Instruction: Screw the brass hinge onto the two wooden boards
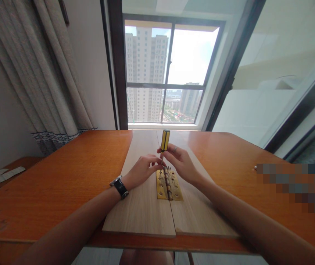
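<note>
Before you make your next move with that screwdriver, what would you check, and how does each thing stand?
1. Screwdriver in hand: ok. The right hand holds the yellow-and-black screwdriver.
2. Screwdriver angle: ok. Nearly upright, handle uppermost.
3. Hinge placement: ok. The brass-coloured hinge lies over the seam, one leaf on the left board and one on the right board.
4. Left hand guiding: cannot tell. It is at the shaft's lower end, but whether it pinches the shaft or a screw is unclear.
5. Tip seated in a screw: cannot tell. Too small to make out.
</note>
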The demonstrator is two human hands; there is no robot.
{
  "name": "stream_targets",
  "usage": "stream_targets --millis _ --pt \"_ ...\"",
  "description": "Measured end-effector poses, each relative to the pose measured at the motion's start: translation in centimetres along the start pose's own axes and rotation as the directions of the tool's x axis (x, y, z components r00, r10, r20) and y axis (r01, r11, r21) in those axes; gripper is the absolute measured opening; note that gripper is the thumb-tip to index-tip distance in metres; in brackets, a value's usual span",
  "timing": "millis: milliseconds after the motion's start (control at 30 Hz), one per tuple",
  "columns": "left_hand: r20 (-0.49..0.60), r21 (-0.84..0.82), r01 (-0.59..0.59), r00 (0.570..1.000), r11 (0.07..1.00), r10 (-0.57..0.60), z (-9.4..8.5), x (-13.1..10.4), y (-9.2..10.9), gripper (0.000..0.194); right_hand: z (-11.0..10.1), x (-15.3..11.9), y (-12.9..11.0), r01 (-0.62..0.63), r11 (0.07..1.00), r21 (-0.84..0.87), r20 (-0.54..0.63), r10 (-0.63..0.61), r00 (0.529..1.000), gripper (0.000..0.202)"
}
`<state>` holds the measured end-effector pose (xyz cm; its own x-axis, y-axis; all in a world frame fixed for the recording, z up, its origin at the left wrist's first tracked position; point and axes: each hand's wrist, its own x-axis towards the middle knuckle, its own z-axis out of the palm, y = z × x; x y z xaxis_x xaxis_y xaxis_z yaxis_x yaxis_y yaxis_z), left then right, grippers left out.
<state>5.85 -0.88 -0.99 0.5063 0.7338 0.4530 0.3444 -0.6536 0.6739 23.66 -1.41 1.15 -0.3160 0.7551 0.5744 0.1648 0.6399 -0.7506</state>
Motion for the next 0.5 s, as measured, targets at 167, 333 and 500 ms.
stream_targets --millis 167,333,500 --pt "-0.043 0.034 -0.007 0.999 0.999 0.008 0.07 -0.08 0.20 0.012 0.23 0.19 0.10 -0.027 1.000 -0.011 -0.061 0.026 0.998 0.015" --pt "-0.045 0.032 -0.008 0.999 0.999 0.009 0.05 -0.08 0.27 0.011 0.19 -0.04 -0.15 -0.022 1.000 0.020 -0.036 0.023 0.999 0.017" --pt "-0.025 0.043 -0.028 0.999 0.999 0.029 0.01 -0.12 0.35 0.012 0.04 -0.10 -0.15 0.012 1.000 0.011 -0.010 -0.012 1.000 0.020"
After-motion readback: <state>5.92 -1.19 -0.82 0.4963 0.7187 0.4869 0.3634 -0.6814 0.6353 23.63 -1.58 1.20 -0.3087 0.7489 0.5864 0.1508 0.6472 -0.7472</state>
